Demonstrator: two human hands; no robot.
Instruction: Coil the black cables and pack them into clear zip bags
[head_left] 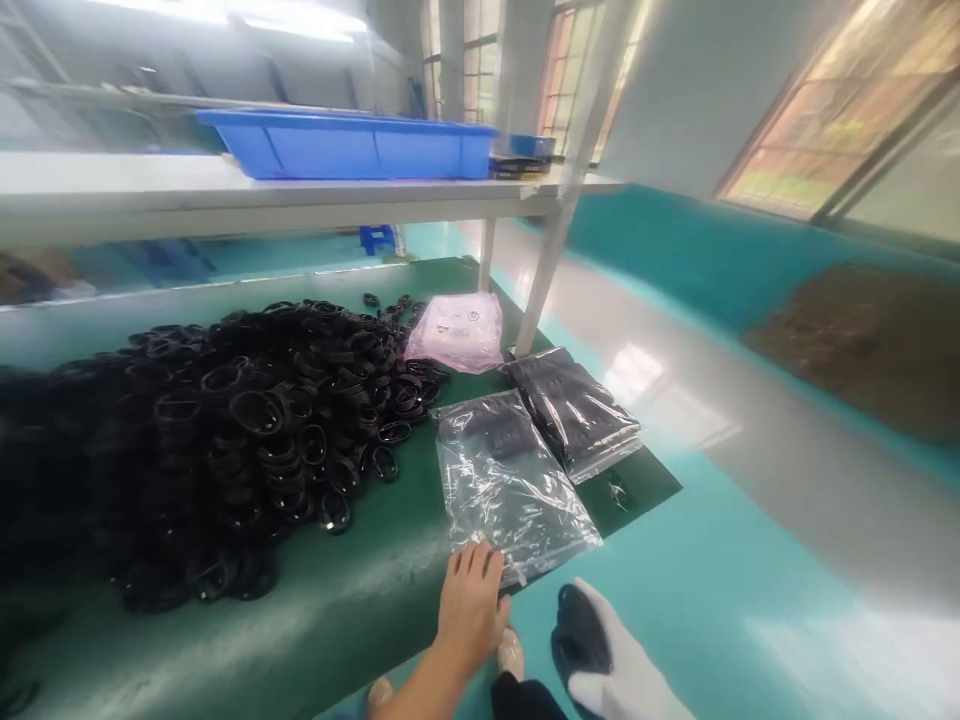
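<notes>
My bare left hand (pixel 471 600) is at the near edge of a clear plastic bag (pixel 514 500), its fingers curled over the film and the thumb lower at the side. Some dark flat pieces show through the far part of this bag. In a white glove, my right hand (pixel 626 665) is closed around a small stack of black oval rings (pixel 581 635), held beyond the table edge to the right of the bag. A large heap of similar black rings (pixel 262 410) covers the left of the green table (pixel 390 580).
A filled plastic bag (pixel 574 405) of black pieces lies beside the first, near a shelf post (pixel 551 260). Behind them rests a pinkish printed package (pixel 457 330). Above the table runs a shelf (pixel 300 200) carrying a blue bin (pixel 360 145).
</notes>
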